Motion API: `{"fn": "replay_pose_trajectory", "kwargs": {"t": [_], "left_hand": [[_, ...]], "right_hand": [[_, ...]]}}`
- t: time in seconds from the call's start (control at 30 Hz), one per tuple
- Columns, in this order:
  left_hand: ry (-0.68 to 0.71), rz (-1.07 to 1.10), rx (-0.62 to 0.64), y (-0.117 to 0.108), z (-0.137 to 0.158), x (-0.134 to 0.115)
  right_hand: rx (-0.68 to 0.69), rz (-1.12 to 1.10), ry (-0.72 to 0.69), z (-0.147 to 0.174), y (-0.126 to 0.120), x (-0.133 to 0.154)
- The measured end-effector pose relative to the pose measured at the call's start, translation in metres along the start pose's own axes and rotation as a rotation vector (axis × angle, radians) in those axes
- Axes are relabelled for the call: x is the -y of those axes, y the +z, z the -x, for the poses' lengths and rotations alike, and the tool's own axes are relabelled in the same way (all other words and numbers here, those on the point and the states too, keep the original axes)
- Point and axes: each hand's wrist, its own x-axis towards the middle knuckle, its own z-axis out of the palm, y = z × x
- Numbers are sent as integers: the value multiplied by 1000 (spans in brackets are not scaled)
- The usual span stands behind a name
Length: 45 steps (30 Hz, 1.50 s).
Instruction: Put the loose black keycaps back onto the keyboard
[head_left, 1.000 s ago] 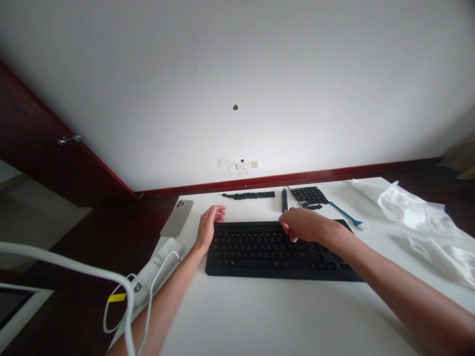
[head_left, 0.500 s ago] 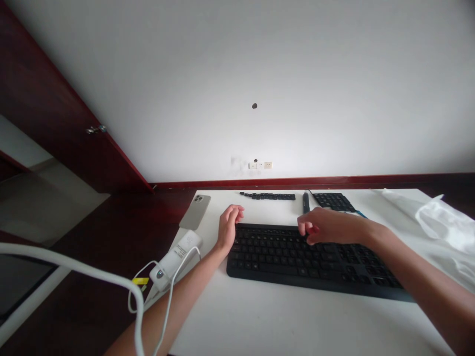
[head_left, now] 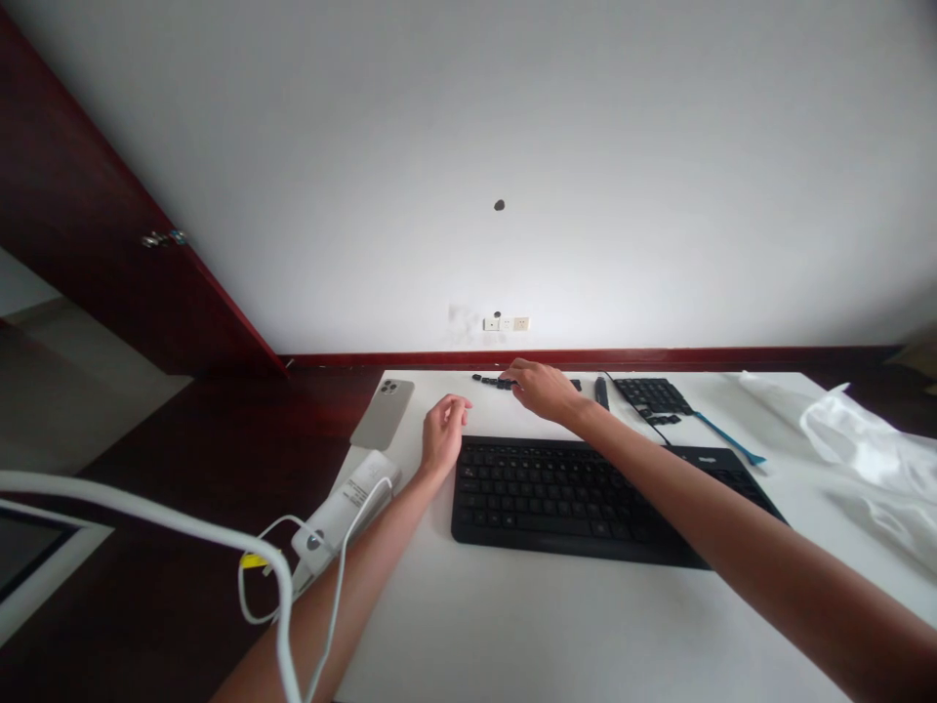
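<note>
A black keyboard (head_left: 578, 498) lies on the white table (head_left: 542, 635). My left hand (head_left: 441, 435) rests on the table at the keyboard's top left corner, fingers loosely curled and holding nothing. My right hand (head_left: 540, 388) reaches past the keyboard to the row of loose black keycaps (head_left: 489, 381) at the table's far edge; its fingertips touch the row. Whether a keycap is pinched between the fingers cannot be seen.
A grey phone (head_left: 383, 412) lies at the table's left edge beside a white device with a cable (head_left: 344, 511). A dark pen-like tool (head_left: 601, 392), a block of black keycaps (head_left: 651, 397), a blue tool (head_left: 728, 441) and white cloth (head_left: 871, 451) lie at the right.
My right hand has lifted off the keyboard's upper middle and moved forward and left to the keycap row at the far edge. My left hand has stayed at the keyboard's corner.
</note>
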Motion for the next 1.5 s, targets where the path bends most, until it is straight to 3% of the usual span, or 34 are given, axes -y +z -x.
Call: {"fn": "replay_pose_trajectory", "kwargs": {"t": [0.47, 0.7, 0.97, 1.1, 1.5], "left_hand": [[56, -48, 19, 0, -1, 7], [68, -82, 17, 1, -1, 8], [61, -75, 18, 1, -2, 7], [64, -71, 15, 1, -2, 6], [74, -98, 19, 1, -1, 4]], "right_hand": [[-42, 79, -32, 2, 26, 5], [-88, 23, -43, 15, 20, 7], [-113, 62, -78, -4, 21, 0], [-155, 59, 6, -4, 22, -6], [-87, 25, 36, 10, 20, -1]]}}
